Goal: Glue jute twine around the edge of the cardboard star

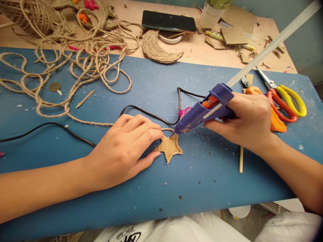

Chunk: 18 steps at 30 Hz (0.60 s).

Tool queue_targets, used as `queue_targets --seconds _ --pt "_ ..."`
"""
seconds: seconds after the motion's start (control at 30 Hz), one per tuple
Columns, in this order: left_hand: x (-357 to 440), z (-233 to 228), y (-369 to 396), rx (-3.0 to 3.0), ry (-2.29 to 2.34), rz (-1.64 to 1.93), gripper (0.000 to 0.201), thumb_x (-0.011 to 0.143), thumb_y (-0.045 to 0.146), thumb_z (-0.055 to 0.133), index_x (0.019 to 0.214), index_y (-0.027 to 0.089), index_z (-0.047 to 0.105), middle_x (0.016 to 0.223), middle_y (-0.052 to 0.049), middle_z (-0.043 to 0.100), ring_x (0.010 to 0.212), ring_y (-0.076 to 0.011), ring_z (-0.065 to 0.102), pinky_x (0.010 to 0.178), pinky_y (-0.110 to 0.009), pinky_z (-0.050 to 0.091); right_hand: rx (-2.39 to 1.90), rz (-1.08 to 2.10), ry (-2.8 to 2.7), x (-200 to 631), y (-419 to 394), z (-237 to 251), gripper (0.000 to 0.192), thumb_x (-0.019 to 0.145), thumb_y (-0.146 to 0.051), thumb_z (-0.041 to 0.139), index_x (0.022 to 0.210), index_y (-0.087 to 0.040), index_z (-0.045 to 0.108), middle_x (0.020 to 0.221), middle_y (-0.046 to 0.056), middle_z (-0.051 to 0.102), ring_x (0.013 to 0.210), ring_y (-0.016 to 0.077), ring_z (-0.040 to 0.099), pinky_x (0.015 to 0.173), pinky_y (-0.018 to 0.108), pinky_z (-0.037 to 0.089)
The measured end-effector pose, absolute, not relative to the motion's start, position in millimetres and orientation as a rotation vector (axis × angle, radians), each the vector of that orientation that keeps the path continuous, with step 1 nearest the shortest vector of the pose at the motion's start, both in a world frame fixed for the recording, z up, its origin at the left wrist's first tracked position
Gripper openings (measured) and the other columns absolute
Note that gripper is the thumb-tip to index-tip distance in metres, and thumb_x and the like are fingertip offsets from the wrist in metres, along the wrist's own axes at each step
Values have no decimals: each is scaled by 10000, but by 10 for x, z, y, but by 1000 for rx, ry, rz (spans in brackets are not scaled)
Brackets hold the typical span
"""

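A small cardboard star (169, 146) lies on the blue mat, with twine along its right-hand edges. My left hand (128, 146) rests beside it, thumb and fingertips closed on the star's left side. From under that hand the jute twine (88, 122) runs left to a loose tangle, and a short stretch shows above the star. My right hand (244, 117) grips a blue glue gun (199, 114) tilted down to the left. Its nozzle meets the star's top point. A long translucent glue stick (272, 45) sticks out of the gun's back end.
Scissors (287, 95) and an orange-handled cutter (277, 119) lie by my right wrist. A black cord (151, 110) loops behind my left hand. At the back are a phone (169, 22), a twine-covered crescent (157, 48) and cardboard scraps (233, 36). The twine tangle (85, 64) covers the left back.
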<state>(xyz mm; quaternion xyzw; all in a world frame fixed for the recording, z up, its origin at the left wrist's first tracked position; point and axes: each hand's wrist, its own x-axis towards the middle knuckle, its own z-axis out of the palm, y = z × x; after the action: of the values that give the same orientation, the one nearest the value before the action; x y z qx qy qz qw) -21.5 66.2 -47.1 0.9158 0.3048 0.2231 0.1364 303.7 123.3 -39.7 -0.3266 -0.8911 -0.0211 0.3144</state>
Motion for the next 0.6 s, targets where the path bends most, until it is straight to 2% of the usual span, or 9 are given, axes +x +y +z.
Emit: queue_targets --seconds 0.13,0.4,0.6 --pt "-221 -473 658 2645 886 650 250 1038 204 686 1268 220 589 1239 -74 783 1107 -285 719 911 -467 471 -867 -16 -2346 3034 1233 -392 145 892 -224 779 1008 -229 692 895 -85 747 585 50 527 538 239 381" --pt "-216 -483 647 2644 900 634 230 1059 213 661 1273 210 577 1251 -74 775 1129 -280 697 922 -473 464 -837 -1 -2341 3039 1233 -381 176 889 -184 802 1028 -214 699 963 -86 785 619 31 554 550 235 369" --pt "-220 -478 652 2650 902 639 230 1060 213 659 1272 227 572 1248 -69 779 1120 -282 713 924 -472 471 -843 -41 -2338 3051 1243 -391 130 905 -230 784 985 -229 681 862 -91 724 592 42 484 523 251 310"
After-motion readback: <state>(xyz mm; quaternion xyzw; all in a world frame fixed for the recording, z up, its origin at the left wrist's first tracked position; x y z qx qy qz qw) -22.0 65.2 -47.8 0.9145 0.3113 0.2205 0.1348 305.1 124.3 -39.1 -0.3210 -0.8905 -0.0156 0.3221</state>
